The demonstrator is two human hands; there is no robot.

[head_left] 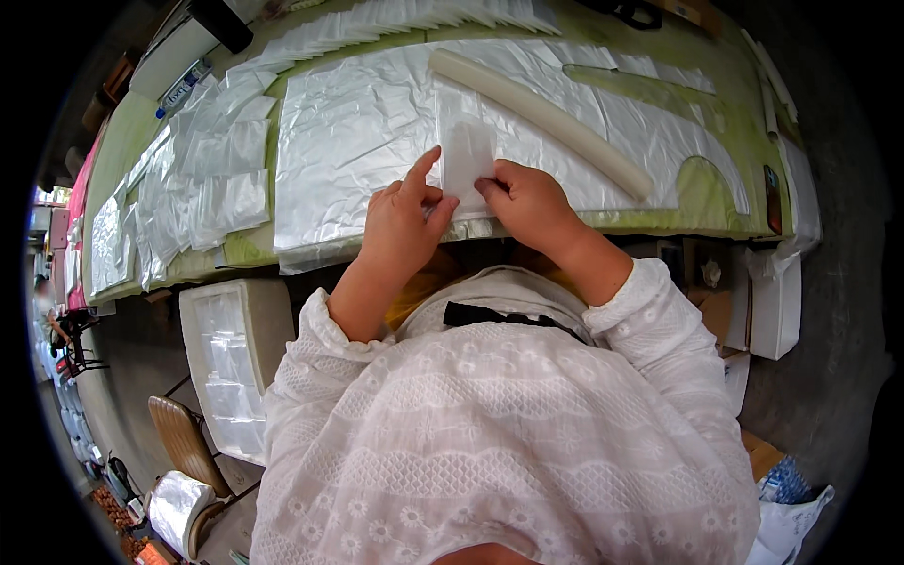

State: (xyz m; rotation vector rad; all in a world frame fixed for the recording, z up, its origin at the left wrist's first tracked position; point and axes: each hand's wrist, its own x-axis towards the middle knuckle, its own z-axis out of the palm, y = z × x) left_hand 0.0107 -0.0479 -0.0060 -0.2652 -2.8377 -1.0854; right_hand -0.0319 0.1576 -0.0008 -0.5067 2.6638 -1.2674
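Observation:
A small translucent plastic bag (468,151) lies on the wide sheet of clear plastic (353,141), near the table's front edge. My right hand (532,201) is closed, its thumb and bent fingers pinching the bag's lower right edge. My left hand (405,209) is at the bag's left side, index finger stretched forward and thumb apart, the thumb tip near the lower left corner. A long pale tube (541,121) rests at a slant on the plastic sheet, just beyond my right hand.
Rows of flat clear bags (231,155) cover the left of the green table (254,247), with another overlapping row (405,21) at the back. A bottle (185,87) lies far left. A white crate (273,325) and a brown chair (186,443) stand below at left.

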